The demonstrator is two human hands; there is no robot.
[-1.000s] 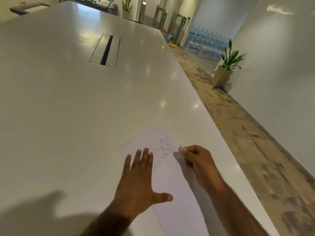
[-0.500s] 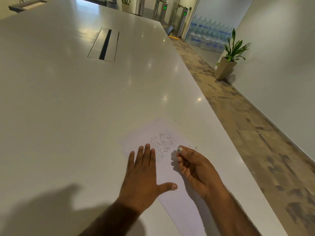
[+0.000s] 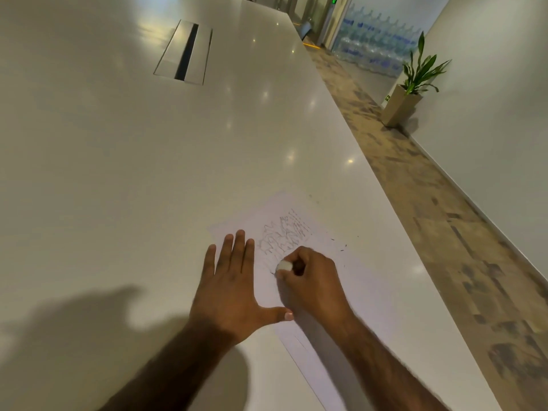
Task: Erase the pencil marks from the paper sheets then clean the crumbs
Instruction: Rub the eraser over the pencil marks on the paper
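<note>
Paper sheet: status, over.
Left hand flat on paper sheet. Right hand grips eraser at pencil marks. Marks remain, crumbs scattered. Nothing in the way.

Glossy smooth table [image 3: 118,173]; matt paper sheet [image 3: 370,292]; metal hatch [image 3: 204,51].

My eraser [image 3: 284,266] is white, and so is the paper [image 3: 360,295], with grey pencil scribbles [image 3: 285,235]. The table [image 3: 118,173] is glossy off-white; far right, the floor [image 3: 444,209] is mottled brown.
</note>
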